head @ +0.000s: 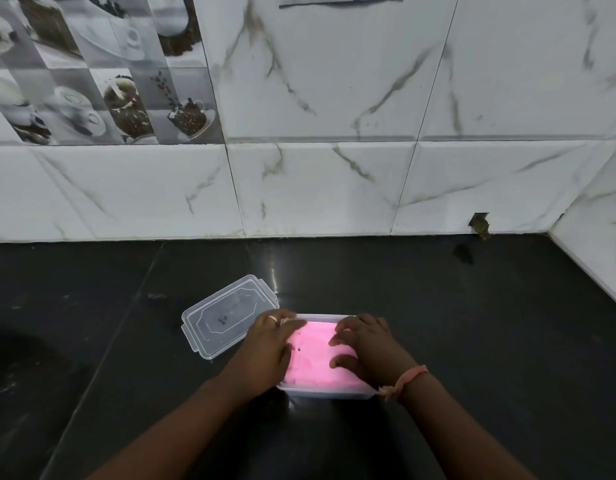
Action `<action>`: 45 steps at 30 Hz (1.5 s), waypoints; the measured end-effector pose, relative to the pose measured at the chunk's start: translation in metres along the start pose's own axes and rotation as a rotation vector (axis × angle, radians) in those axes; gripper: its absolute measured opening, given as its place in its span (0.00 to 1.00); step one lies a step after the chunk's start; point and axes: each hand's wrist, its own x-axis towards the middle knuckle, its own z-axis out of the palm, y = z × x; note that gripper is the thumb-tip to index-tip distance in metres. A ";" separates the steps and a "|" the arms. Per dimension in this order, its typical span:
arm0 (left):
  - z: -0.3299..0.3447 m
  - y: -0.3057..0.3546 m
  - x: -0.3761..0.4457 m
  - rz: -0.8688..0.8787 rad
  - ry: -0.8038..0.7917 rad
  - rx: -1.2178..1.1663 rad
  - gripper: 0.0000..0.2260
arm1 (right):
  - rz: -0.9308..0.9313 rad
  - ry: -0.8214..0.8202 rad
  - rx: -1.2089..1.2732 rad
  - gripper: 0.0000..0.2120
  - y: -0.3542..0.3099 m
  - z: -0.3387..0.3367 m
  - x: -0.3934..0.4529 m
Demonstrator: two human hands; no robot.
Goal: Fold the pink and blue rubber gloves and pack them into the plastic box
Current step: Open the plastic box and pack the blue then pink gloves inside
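Note:
A clear plastic box [325, 392] stands on the black counter in front of me. A folded pink glove [315, 348] fills its top. My left hand [270, 348] lies flat on the glove's left side, a ring on one finger. My right hand [367, 346] presses on the glove's right side with fingers spread; a pink band is on that wrist. No blue glove is visible; whatever lies under the pink one is hidden.
The box's clear lid [227, 317] lies flat just left of and behind the box, touching it near my left hand. A white marble-tile wall [317, 188] rises behind the counter, and a side wall [593, 244] closes the right corner.

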 end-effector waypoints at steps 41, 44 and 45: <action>-0.027 -0.114 -0.035 -0.343 0.256 0.333 0.15 | 0.281 0.536 0.695 0.04 -0.030 -0.002 0.028; -0.061 -0.094 -0.005 -0.435 0.520 0.193 0.11 | 0.317 0.663 0.806 0.05 -0.024 -0.011 0.024; -0.073 -0.085 0.007 -0.474 0.588 0.115 0.10 | 0.323 0.705 0.831 0.05 -0.023 -0.016 0.024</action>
